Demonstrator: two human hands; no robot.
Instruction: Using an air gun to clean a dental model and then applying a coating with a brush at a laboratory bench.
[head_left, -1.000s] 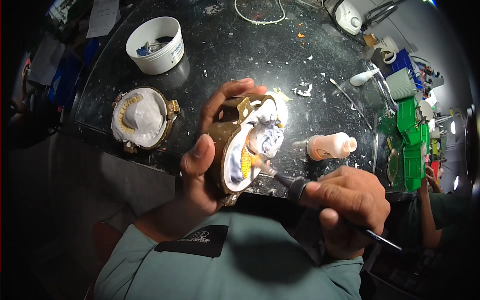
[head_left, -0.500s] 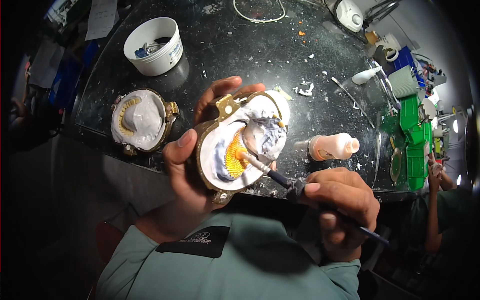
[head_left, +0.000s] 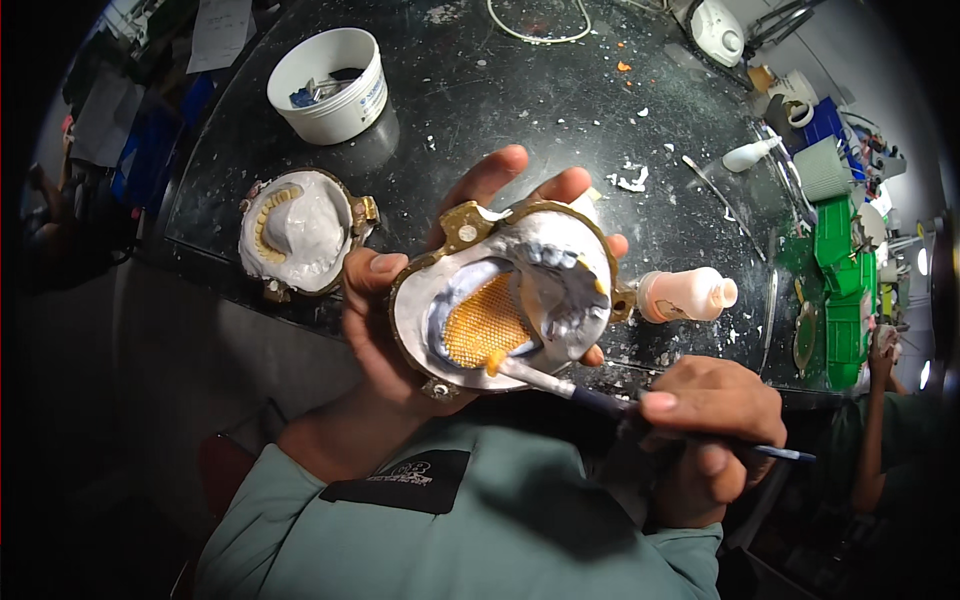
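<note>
My left hand grips a brass dental flask half from below and the left, tilted toward me above the table's near edge. White plaster fills the flask around a grey dental cast; an orange mesh lies in its hollow. Pinched in my right hand is a brush with a dark, partly wrapped handle. Its orange-stained tip touches the lower edge of the mesh or the plaster beside it. Left of my hand, a second flask half rests on the table with a row of tooth-shaped forms in plaster.
A pink-filled bottle lies on its side right of the flask. A white tub holds scraps at the back left. Green bins, a white squeeze bottle and a thin tool are at the right. Another person's hand shows far right.
The flask half in my left hand has turned and tilted, showing more of the cast and mesh. The brush tip has gone from the mesh's middle to its lower edge. The whole view has shifted slightly.
</note>
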